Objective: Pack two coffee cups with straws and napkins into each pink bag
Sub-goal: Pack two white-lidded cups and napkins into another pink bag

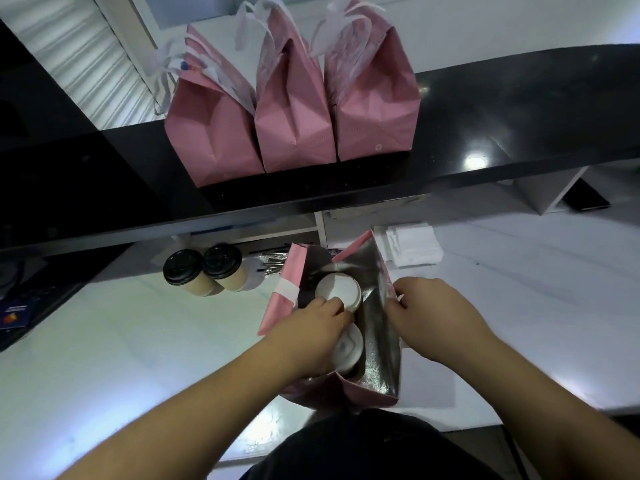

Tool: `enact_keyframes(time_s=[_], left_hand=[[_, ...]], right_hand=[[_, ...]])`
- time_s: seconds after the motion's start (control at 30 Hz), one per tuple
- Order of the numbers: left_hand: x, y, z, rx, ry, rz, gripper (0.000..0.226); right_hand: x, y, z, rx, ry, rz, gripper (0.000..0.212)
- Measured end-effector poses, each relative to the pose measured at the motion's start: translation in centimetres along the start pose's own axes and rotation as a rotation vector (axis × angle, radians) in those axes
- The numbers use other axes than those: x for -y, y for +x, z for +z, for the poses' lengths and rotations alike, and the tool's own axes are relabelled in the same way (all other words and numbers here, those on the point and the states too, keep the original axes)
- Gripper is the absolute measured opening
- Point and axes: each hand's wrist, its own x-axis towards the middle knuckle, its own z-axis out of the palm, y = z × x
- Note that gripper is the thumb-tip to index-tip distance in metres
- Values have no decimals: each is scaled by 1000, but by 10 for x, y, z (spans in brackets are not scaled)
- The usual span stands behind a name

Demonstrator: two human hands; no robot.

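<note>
left hand (pixel 311 336): your fingers curl on a white-lidded cup (pixel 338 292) inside the open pink bag (pixel 379 344)
right hand (pixel 427 311): you pinch the bag's right rim

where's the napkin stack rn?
Head view, right of centre: the napkin stack lies on the white counter, just behind the open pink bag, under the black shelf.
</note>
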Motion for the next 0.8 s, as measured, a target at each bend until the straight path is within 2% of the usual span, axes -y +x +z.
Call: enact_keyframes(time_s=[0.23,0.47,0.7,0.77,0.8], left_hand=[[3,1,-3,57,-22,-35,48],[-8,6,1,100,82,-33,41],[-4,10,-3,153,112,4,52],[-6,9,-18,68,-57,3,46],[-6,9,-28,-61,-167,27,37]], right_hand=[[5,5,-3,6,-14,47,26],[6,10,6,33,-17,72,30],[3,14,5,-1,-28,98,28],[1,16,3,-14,-19,110,28],[0,17,2,-19,-25,113,29]])
